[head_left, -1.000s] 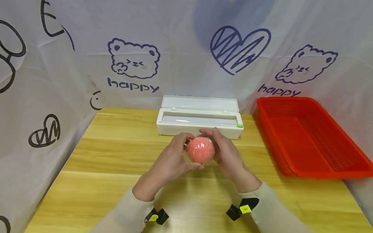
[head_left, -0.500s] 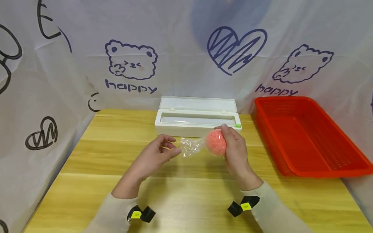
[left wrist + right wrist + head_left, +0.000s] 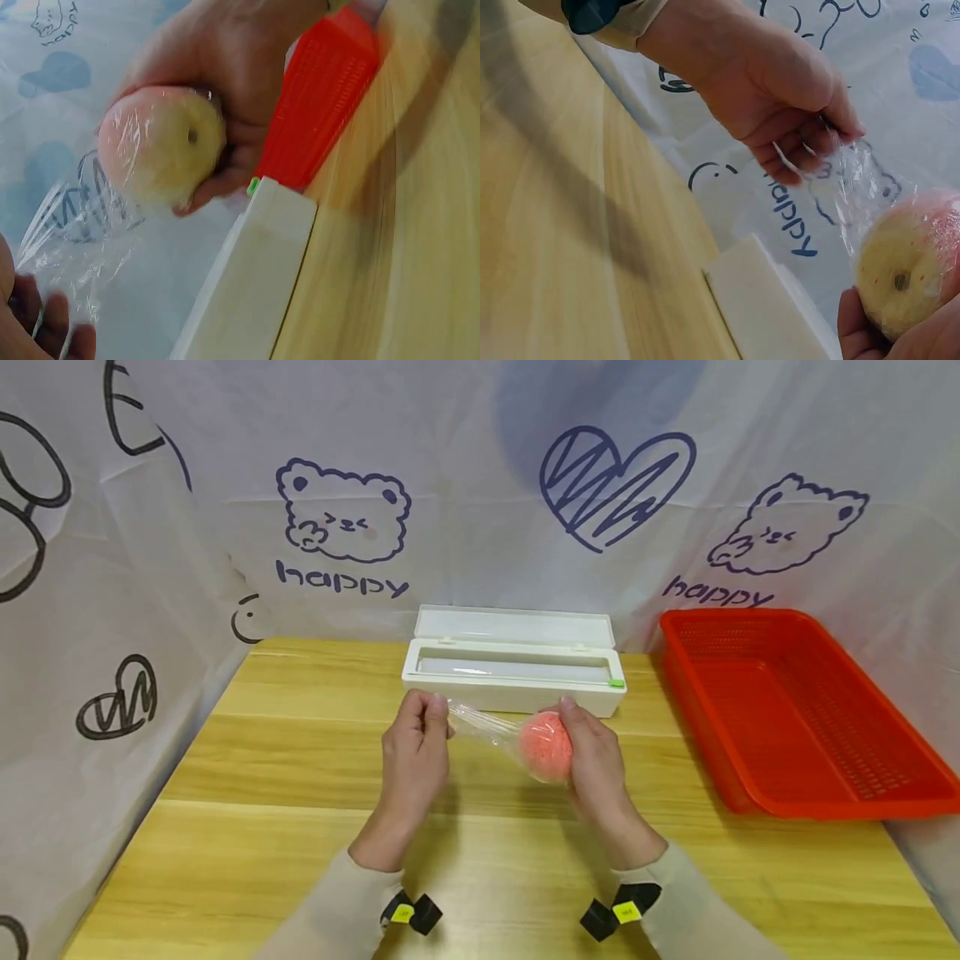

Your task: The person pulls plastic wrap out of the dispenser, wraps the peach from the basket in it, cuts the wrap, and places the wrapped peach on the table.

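Observation:
A round pink item, wrapped in clear film, is gripped by my right hand above the table. Its yellowish side with a small dark hollow shows in the left wrist view and the right wrist view. My left hand pinches the loose end of the clear film between thumb and fingers, and the film stretches between the two hands. In the right wrist view my left hand has its fingers curled at the film's end.
Behind the hands stands a long white box with its lid raised, a pale roll inside and a green piece at its right end. A red plastic basket is at the right. Printed cloth hangs behind the wooden table.
The left hand left the round item's side and now pinches the film's end, drawn out narrow. The right hand still holds the item, which moved right, then slightly back left.

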Demonstrator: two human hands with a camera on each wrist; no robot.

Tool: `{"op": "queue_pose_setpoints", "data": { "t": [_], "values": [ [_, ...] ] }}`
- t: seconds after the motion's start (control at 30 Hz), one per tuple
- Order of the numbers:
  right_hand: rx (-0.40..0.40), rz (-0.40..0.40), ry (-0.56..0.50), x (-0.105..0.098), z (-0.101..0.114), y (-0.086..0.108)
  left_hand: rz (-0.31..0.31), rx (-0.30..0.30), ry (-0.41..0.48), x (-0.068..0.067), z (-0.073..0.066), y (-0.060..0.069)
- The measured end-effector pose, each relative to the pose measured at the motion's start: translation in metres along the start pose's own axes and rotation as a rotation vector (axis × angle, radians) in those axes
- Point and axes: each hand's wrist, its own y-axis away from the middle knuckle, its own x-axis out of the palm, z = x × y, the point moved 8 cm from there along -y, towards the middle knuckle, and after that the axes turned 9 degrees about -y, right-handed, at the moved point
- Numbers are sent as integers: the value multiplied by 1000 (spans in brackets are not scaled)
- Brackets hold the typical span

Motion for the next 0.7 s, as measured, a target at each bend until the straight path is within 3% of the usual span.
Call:
{"op": "queue_pose_setpoints", "data": {
  "t": [0.13,0.2,0.27,0.37,0.47,0.6,0.7],
  "values": [
    [27,25,-12,-3,3,2,2,124,-47,-8,-6,-4],
    [20,40,-12,-3,6,2,6,144,-34,-12,-7,-5],
    [-7,39,-13,-4,10,2,-10,102,-3,-17,-3,-6],
    [-48,22,-19,-5,14,2,-32,-23,63,-23,5,-6],
    [-80,18,-5,-5,18,2,63,-113,116,-16,7,-6],
    [-124,25,89,-5,21,5,297,-160,128,4,5,-4],
    [-172,39,176,-3,24,8,341,-188,97,10,7,-4]
  ]
}}
